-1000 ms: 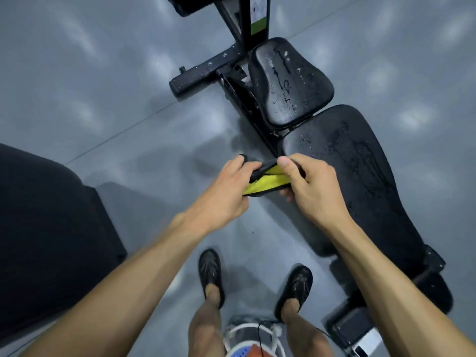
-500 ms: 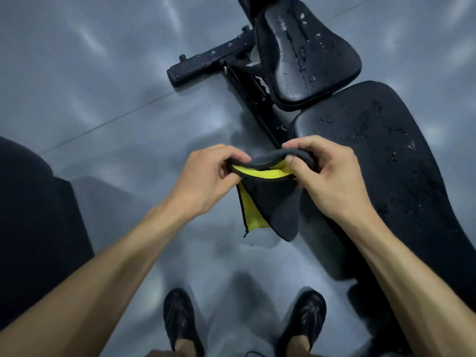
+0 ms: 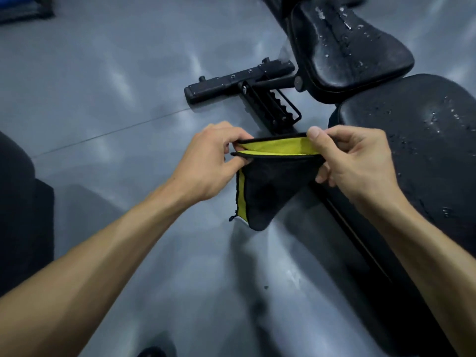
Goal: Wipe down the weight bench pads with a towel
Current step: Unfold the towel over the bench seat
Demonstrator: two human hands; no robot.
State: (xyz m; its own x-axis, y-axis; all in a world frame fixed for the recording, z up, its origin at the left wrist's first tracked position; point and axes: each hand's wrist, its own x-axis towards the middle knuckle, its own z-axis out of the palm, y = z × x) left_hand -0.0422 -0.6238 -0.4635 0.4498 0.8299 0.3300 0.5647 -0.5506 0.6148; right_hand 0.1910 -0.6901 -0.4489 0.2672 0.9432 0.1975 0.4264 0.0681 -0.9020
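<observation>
A black towel (image 3: 270,186) with a yellow inner side hangs folded in the air between my hands, to the left of the bench. My left hand (image 3: 208,161) pinches its top left corner and my right hand (image 3: 353,161) pinches its top right edge, thumb on top. The two top edges are held slightly apart, showing the yellow face. The black seat pad (image 3: 345,45) lies at the top right, dotted with water drops. The long black back pad (image 3: 432,150) lies at the right, also wet with drops.
The bench's black steel frame with its foot bar (image 3: 237,82) and notched adjuster (image 3: 273,109) rests on the grey floor (image 3: 103,73) ahead of my hands. A large dark object (image 3: 18,215) stands at the left edge. A shoe tip (image 3: 152,353) shows at the bottom.
The tightly folded towel has been opened out and now hangs down between my hands. My hands have spread further apart. My view has moved closer to the bench.
</observation>
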